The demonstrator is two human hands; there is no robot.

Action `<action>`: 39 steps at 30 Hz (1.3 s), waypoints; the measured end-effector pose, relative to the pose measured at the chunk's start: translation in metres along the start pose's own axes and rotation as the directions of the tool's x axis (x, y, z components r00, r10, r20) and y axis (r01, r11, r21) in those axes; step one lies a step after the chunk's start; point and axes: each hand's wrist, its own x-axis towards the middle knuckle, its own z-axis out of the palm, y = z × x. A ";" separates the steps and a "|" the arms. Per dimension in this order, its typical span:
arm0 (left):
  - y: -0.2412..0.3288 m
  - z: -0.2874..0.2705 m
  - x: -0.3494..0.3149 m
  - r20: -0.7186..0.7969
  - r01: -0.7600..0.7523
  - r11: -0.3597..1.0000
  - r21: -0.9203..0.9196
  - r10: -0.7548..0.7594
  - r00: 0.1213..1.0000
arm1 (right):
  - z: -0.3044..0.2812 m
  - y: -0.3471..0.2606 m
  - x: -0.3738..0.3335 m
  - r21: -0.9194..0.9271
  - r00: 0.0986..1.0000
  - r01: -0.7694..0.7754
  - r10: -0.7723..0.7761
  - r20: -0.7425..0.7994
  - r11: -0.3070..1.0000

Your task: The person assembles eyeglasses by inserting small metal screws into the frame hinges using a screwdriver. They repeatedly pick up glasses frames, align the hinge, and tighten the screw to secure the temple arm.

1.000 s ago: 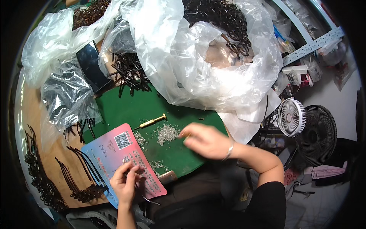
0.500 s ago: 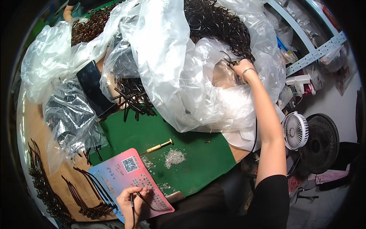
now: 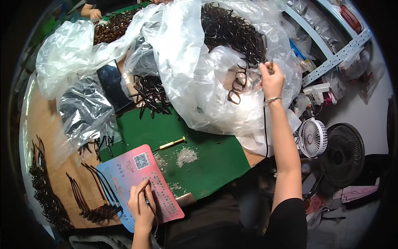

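My left hand (image 3: 141,203) is closed around thin dark eyeglass temples (image 3: 140,191) above a pink and blue printed mat (image 3: 166,203). My right hand (image 3: 273,81) is raised beside the clear plastic bag (image 3: 178,62), fingers pinched on a small brassy-looking thing that I cannot make out. A dark cord (image 3: 265,124) hangs below that hand. Just left of it, dark eyeglass fronts (image 3: 237,86) lie on the bag's plastic, beneath a large heap of dark frames (image 3: 232,29). A brass-handled screwdriver (image 3: 172,143) rests on the green mat (image 3: 207,166), beside a pile of tiny screws (image 3: 187,156).
Temples (image 3: 153,97) lie in a bundle behind the green mat, near a black phone-like slab (image 3: 112,85). More assembled-looking dark frames (image 3: 45,195) line the table's left edge. Two fans (image 3: 313,137) and a metal shelf (image 3: 338,58) stand at right. Another person's hand (image 3: 92,12) shows far left.
My right hand has come up out of the frame heap, its fingers now pinched near the bag's edge. Eyeglass fronts now show on the plastic. My left hand has turned, and the view has shifted.
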 end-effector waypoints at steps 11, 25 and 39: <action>-0.015 0.006 -0.014 -0.101 0.119 0.992 0.030 -0.115 0.988 | -0.016 -0.118 -0.225 -0.184 -0.059 -0.346 0.175 0.983 0.920; 0.008 0.023 -0.029 -0.004 0.350 0.872 -0.343 -0.374 0.927 | 0.003 -0.095 -0.259 -0.048 0.011 -0.035 0.048 0.999 0.998; -0.001 0.018 -0.027 0.036 0.004 1.000 -0.014 -0.003 0.999 | 0.007 -0.088 -0.251 0.027 0.125 0.104 -0.040 0.991 0.994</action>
